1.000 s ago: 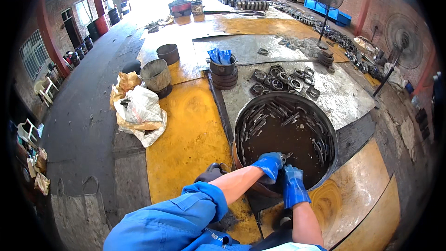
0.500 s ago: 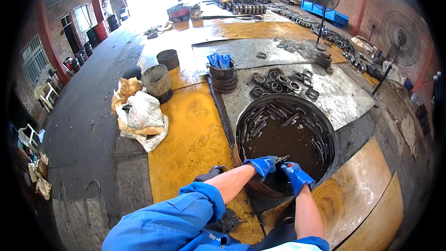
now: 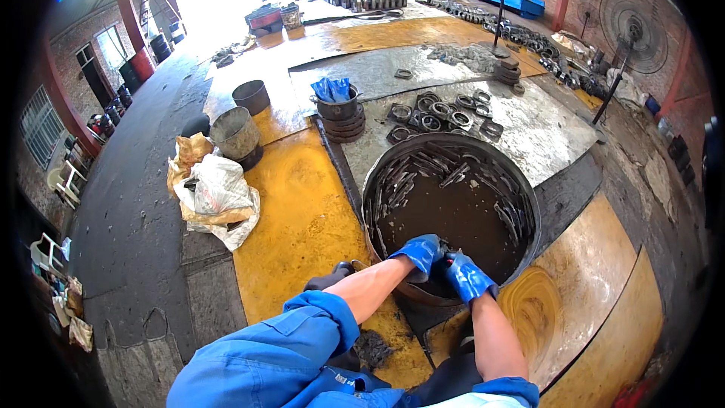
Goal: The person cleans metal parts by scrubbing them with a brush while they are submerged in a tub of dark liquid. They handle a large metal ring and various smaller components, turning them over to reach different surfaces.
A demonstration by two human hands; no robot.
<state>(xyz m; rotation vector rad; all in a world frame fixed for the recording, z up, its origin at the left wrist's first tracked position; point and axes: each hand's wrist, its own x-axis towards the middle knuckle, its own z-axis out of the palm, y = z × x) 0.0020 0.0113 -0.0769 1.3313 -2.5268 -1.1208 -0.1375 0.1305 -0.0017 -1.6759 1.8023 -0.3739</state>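
Note:
Both hands wear blue rubber gloves and meet over the near side of a large round metal tub. Brown murky liquid fills its middle. Dark, narrow metal pieces lean in rows along its inner wall. My left hand is closed, with its back turned up, around something its fingers hide. Close beside it, my right hand is also closed, and a small red bit shows at its fingertips. A small dark piece peeks out between the two hands, too covered to name.
Dark metal rings lie on the sheet beyond the tub. A pot with blue gloves sits on stacked rings. Left of the tub are white sacks and an open bucket. A standing fan is at the right.
The view has shifted, so the tub and floor sit higher and more to the left. A grey metal piece that stuck out from my left hand is now mostly hidden. Both hands stay together.

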